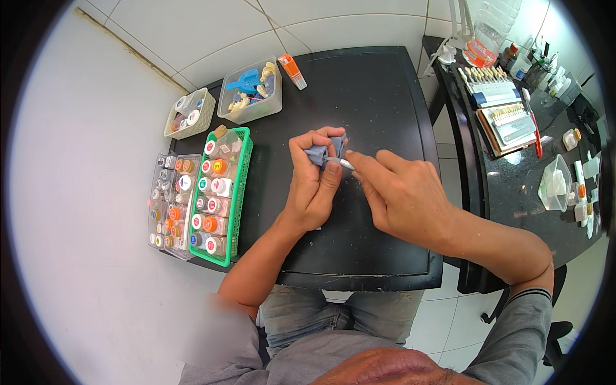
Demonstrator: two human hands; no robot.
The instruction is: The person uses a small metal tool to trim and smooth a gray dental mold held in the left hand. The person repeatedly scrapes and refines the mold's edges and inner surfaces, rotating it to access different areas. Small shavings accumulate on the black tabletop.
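Observation:
My left hand (312, 179) is raised over the black table, its fingers and thumb closed around a blue-grey piece (317, 154) with an angular shape. It resembles a dental cast, but fingers cover much of it. From the right, my right hand (404, 186) pinches a slim white tool (346, 164) between thumb and forefinger. The tool's end meets the blue-grey piece beside my left thumb; whether it touches is too small to tell.
Bottles fill a green basket (240, 186) at left, beside a clear bottle case (168, 218). Behind stand a cream basket (204, 115), a clear tub (256, 112) with dental models, and an orange-white box (292, 70). Tooth shade guides (507, 119) lie on the right-hand counter (513, 218).

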